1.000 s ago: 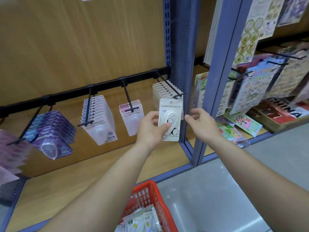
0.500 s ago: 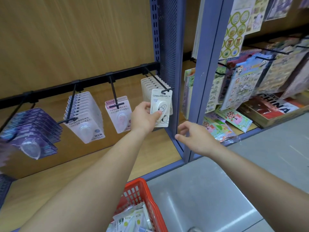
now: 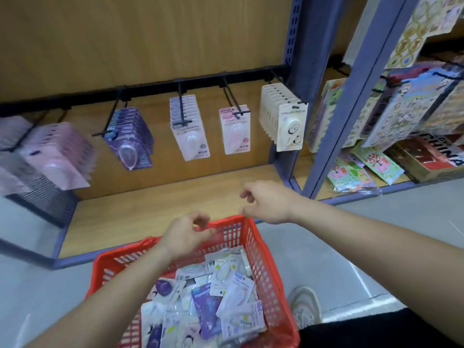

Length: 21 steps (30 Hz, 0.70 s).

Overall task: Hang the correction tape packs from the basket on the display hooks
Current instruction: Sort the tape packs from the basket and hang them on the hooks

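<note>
A red plastic basket (image 3: 261,249) on the floor holds several loose correction tape packs (image 3: 221,292). My left hand (image 3: 187,238) hovers over the basket's far rim, fingers loosely curled, holding nothing. My right hand (image 3: 268,202) floats just beyond the rim, also empty. On the black rail (image 3: 200,81) above the wooden shelf, hooks carry rows of packs. The cream pack with a cartoon figure (image 3: 291,126) hangs at the front of the rightmost hook. Pink packs (image 3: 234,131), white packs (image 3: 189,131) and purple packs (image 3: 130,139) hang further left.
A blue steel upright (image 3: 308,71) borders the hooks on the right. Beyond it, sticker sheets (image 3: 401,114) hang and lie on a neighbouring shelf. A black mesh bin (image 3: 47,199) sits at the left. My shoe (image 3: 305,307) stands beside the basket on the grey floor.
My left hand let go of the cream pack, which now hangs on the rightmost hook. Both hands dropped down toward the basket, and my view tilted downward.
</note>
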{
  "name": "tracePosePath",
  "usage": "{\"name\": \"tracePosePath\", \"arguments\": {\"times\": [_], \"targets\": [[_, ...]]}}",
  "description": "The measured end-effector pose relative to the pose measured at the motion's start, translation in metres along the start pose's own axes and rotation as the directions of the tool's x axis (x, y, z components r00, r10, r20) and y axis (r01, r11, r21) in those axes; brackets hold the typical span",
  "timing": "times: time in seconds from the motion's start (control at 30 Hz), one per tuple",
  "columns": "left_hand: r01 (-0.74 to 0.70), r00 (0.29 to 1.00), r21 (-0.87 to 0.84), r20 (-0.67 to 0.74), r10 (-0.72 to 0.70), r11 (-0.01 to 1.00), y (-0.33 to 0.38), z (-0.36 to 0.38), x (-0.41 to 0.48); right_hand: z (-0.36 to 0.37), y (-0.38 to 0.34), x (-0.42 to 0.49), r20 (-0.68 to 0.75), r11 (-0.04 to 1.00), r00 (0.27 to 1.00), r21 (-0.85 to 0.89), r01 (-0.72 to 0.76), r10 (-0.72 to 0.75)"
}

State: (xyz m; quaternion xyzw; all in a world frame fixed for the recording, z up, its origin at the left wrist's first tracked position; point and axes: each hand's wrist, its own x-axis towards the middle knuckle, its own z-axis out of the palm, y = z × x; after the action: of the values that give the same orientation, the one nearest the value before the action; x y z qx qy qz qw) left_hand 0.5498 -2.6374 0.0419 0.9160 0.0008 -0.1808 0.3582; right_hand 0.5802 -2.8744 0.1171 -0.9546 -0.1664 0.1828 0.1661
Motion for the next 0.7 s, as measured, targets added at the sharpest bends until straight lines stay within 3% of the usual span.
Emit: {"name": "tracePosePath", "arguments": {"times": [0.17, 0.3, 0.5, 0.7], "targets": [[0.141, 0.983, 0.150, 0.095, -0.156, 0.979, -0.098, 0.015, -0.046, 0.100, -0.020, 0.015, 0.159, 0.999, 0.987, -0.041, -0.024, 0.030], [0.229, 0.950, 0.182, 0.175, -0.260, 0.956, -0.148, 0.041, -0.054, 0.179, -0.012, 0.031, 0.254, 0.993, 0.961, 0.026, -0.118, 0.107], [0.307, 0.916, 0.116, 0.234, -0.326, 0.945, -0.196, 0.089, -0.035, 0.269, 0.007, 0.041, 0.353, 0.914, 0.883, 0.146, -0.379, 0.310], [0.432, 0.881, -0.099, 0.260, -0.396, 0.897, -0.224, 0.129, -0.025, 0.318, 0.017, 0.035, 0.310, 0.904, 0.879, 0.114, -0.412, 0.361]]}}
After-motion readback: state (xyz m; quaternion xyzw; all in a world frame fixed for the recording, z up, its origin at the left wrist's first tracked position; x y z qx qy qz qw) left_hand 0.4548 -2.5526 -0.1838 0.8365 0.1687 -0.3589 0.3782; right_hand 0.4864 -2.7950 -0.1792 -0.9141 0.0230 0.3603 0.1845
